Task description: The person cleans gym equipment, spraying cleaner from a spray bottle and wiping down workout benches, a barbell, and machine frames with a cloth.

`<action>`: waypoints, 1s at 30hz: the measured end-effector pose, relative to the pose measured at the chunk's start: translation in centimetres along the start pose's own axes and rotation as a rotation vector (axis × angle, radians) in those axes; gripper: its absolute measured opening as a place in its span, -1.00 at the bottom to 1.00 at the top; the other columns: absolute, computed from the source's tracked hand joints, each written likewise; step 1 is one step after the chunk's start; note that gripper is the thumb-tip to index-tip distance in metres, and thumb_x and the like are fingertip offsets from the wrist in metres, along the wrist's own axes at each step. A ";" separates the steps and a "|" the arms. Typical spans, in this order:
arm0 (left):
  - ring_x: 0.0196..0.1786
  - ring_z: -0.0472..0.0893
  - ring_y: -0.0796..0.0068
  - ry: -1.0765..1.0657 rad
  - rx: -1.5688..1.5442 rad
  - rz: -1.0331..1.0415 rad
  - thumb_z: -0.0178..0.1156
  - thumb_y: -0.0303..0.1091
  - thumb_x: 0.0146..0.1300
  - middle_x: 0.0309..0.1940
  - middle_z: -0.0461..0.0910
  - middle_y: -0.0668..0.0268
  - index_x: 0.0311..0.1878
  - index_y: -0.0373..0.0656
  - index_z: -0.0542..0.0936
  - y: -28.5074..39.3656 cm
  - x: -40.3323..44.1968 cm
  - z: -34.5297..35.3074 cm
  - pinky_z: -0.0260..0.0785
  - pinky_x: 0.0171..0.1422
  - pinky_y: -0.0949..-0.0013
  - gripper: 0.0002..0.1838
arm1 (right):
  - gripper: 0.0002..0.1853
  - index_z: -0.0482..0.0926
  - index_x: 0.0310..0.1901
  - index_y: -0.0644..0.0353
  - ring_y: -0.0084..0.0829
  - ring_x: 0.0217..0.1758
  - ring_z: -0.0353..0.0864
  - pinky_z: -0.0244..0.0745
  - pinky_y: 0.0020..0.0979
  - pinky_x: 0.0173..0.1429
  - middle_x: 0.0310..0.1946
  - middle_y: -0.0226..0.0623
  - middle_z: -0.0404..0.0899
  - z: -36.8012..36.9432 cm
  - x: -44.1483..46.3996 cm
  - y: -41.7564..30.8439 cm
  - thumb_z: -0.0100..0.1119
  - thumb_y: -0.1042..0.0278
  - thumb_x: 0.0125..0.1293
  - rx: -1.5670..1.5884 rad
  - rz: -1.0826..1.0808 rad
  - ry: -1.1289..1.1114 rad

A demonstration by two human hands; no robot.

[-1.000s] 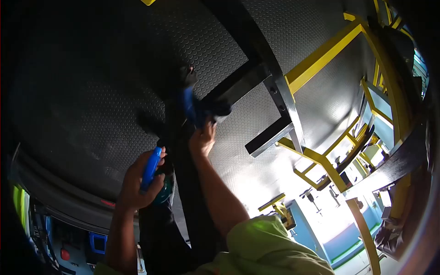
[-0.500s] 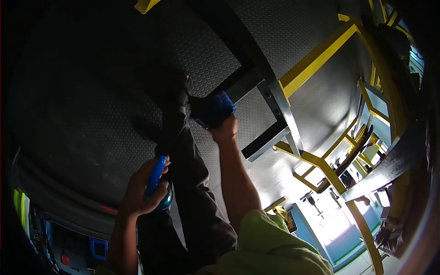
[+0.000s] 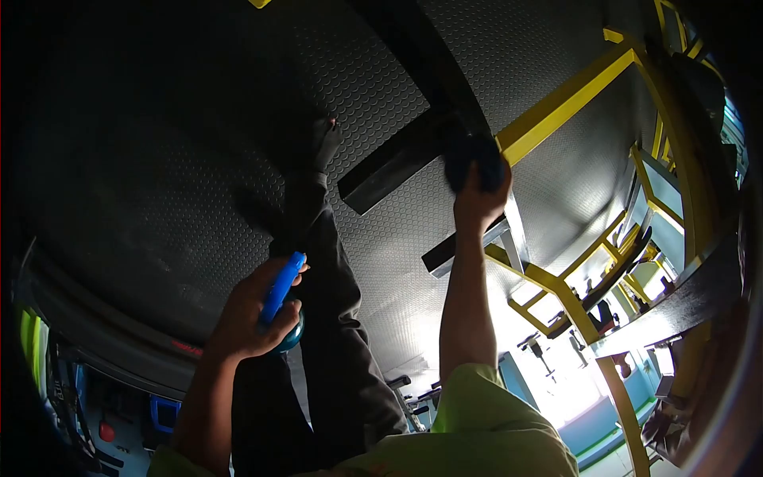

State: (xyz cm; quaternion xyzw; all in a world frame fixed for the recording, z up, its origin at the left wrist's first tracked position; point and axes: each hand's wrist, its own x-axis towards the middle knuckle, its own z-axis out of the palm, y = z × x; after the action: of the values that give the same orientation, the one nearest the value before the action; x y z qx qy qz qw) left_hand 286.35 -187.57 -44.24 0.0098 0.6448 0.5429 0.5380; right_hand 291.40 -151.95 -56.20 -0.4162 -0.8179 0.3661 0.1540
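Note:
My left hand point(image 3: 256, 312) is wrapped round a spray bottle, whose blue top point(image 3: 283, 288) shows above the fingers and whose teal body point(image 3: 292, 334) hangs partly hidden behind the hand. My right hand point(image 3: 481, 200) grips a dark blue cloth point(image 3: 472, 161) and holds it against the black metal frame point(image 3: 449, 99), close to where a yellow bar joins it. Two short black arms point(image 3: 385, 173) stick out from this frame. Part of the cloth is in shadow, and its edges blend with the dark metal.
Yellow bars point(image 3: 566, 105) run to the right of the black frame. Below lies a dark textured floor point(image 3: 405, 238), with my legs point(image 3: 338, 318) in dark trousers over it. A black machine edge point(image 3: 119, 346) is at lower left. More equipment stands at lower right by a bright opening.
My right hand has moved right with the blue cloth, from the short black arm to the frame's long bar. My left hand has shifted slightly right with the bottle.

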 end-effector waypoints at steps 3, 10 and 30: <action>0.23 0.56 0.26 -0.008 -0.009 0.013 0.22 -0.37 0.24 0.24 0.49 0.11 0.31 -0.24 0.40 0.5 0.5 0.3 0.41 0.32 0.18 -0.44 | -0.21 0.19 0.46 -0.04 -0.03 0.50 0.19 0.13 -0.07 0.54 0.39 -0.02 0.27 1.8 3.9 2.6 0.21 0.55 0.17 -0.785 -0.400 -0.310; 0.03 0.65 0.21 0.085 0.070 0.173 0.23 -0.32 0.20 0.09 0.58 0.12 0.30 -0.14 0.40 -0.1 -1.0 0.8 0.52 0.12 0.20 -0.43 | -0.43 0.36 0.36 0.06 -0.11 0.34 0.43 0.36 -0.20 0.33 0.28 -0.06 0.45 -10.7 4.1 9.9 0.15 0.27 0.31 -0.655 0.217 -0.501; -0.15 0.67 0.10 -0.294 0.600 0.401 0.45 -0.21 0.02 0.15 0.47 0.05 0.25 -0.24 0.35 0.2 4.1 5.6 0.53 -0.14 0.16 -0.25 | -0.18 0.27 0.43 0.17 -0.02 0.39 0.37 0.22 -0.19 0.43 0.32 0.03 0.40 -3.3 7.4 14.7 0.01 -0.31 0.34 -0.480 -0.044 -0.098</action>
State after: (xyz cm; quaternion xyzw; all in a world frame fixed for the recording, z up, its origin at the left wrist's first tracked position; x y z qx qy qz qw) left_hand 288.43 -181.16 -45.97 0.3702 0.6763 0.4172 0.4811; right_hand 297.12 -138.86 -64.98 -0.4049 -0.8967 0.1778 0.0189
